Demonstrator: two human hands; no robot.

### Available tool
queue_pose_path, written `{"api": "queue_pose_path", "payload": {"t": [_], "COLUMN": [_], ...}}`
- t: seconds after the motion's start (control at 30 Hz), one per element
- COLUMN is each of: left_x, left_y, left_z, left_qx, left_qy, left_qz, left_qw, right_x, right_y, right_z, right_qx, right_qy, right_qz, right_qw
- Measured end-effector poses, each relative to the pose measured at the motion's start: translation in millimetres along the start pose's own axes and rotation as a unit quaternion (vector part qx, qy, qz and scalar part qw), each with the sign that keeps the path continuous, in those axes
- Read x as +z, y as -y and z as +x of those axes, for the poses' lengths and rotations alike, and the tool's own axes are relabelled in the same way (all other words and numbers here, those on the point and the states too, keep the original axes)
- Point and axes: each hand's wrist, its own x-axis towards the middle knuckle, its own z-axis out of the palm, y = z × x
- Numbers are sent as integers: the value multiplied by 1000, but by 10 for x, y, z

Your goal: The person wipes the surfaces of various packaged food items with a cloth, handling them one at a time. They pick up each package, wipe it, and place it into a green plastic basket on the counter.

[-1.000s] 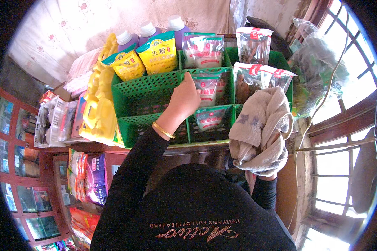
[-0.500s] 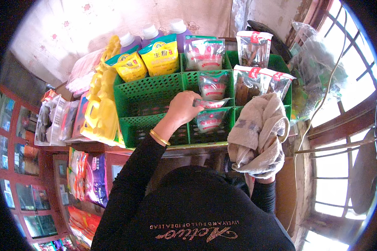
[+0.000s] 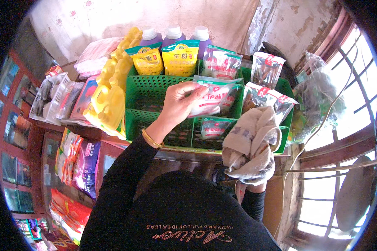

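Left hand [image 3: 179,99]: fingers closed in a pinch, gripping one white packet [image 3: 215,102] by its left edge. The packet sat just right of the fingers, tilted, above the middle row of the green basket [image 3: 148,83] — that basket was on the desk [image 3: 97,134].

Right hand [image 3: 256,188]: mostly hidden under one grey-beige towel [image 3: 249,144] by the basket's front right corner. Couldn't tell how its fingers stood.

Counts:
- Front row: one white pouch [image 3: 213,129].
- Middle row: one more partly behind the held packet, plus two clear bags [image 3: 255,97] with brown contents.
- Back row: two yellow bags [image 3: 180,60], one clear bag of brown stuff, overlapping white pouches — at least two.
- Behind: three purple bottles [image 3: 173,37], white caps.
- Left of basket: yellow jugs [image 3: 107,104], several, too overlapped to count; one white tray [image 3: 50,98].
- Left wrist: one gold bracelet [image 3: 151,139].
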Motion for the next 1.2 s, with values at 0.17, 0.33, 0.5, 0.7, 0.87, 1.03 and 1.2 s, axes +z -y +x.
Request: {"api": "queue_pose_path", "payload": {"t": [0.17, 0.33, 0.5, 0.7, 0.87, 1.03, 1.2], "left_x": [23, -32, -158, -478, -642, -590, -626], "left_y": [-204, -359, -396, -512, -558, -537, -352], "left_z": [-208, -358, -424, -547, -653, -965, -1399], "left_qx": [-14, -83, -49, -48, -78, -168, -193], "left_qy": [-10, -49, -83, -121, -130, -90, -110], "left_qz": [-59, -146, -158, -286, -439, -483, -514], "left_qw": [998, 985, 983, 949, 886, 855, 829], "right_x": [103, 167, 265, 602, 465, 1393, 1360], "right_y": [-94, -195, -263, -190, -523, -295, -439], "right_z": [61, 206, 362, 427, 435, 170, 248], "right_qx": [20, 33, -106, 175, 207, 121, 58], "right_qy": [20, 50, 98, 41, 123, 148, 158], "right_qz": [-5, -33, -336, 54, 29, -69, -125], "right_qw": [1000, 998, 931, 982, 970, 979, 978]}}
